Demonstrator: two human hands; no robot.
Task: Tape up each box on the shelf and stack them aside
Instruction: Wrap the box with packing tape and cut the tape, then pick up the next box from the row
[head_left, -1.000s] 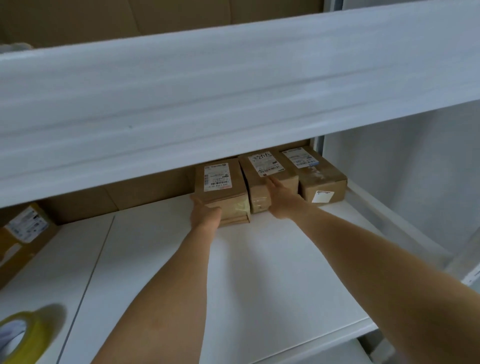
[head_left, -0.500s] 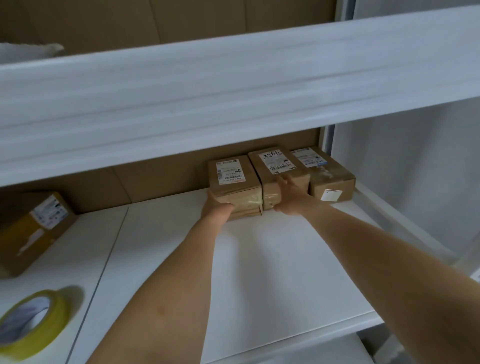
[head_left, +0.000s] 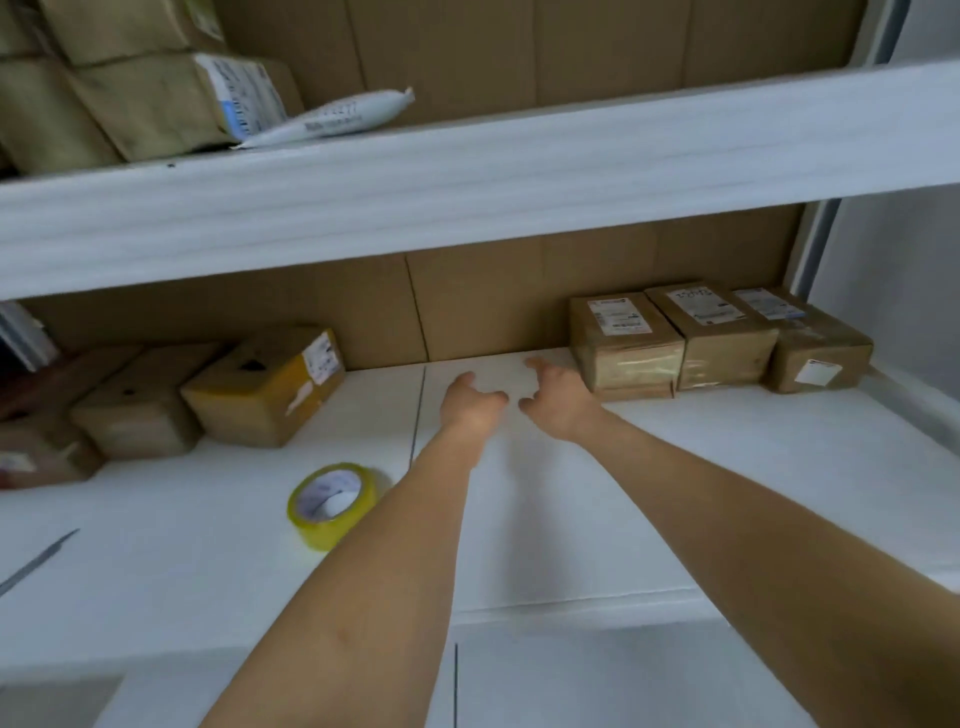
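Note:
Three taped cardboard boxes stand side by side at the back right of the white shelf (head_left: 675, 467): a left box (head_left: 623, 343), a middle box (head_left: 719, 338) and a right box (head_left: 815, 348). Both my hands hover over the bare shelf just left of them, holding nothing. My left hand (head_left: 470, 402) has loosely curled fingers. Beside it, my right hand (head_left: 558, 397) is relaxed and sits close to the left box without touching it. A roll of yellow tape (head_left: 332, 504) lies on the shelf to the left of my left arm.
Several more cardboard boxes (head_left: 265, 384) sit at the back left of the shelf. A thin metal blade (head_left: 36, 561) lies near the left edge. The upper shelf (head_left: 467, 197) overhangs, carrying boxes and a white mailer bag (head_left: 332, 117).
Both hands have let go of the boxes at the right and pulled back leftward. The view has swung left, bringing the tape roll and the left boxes into sight.

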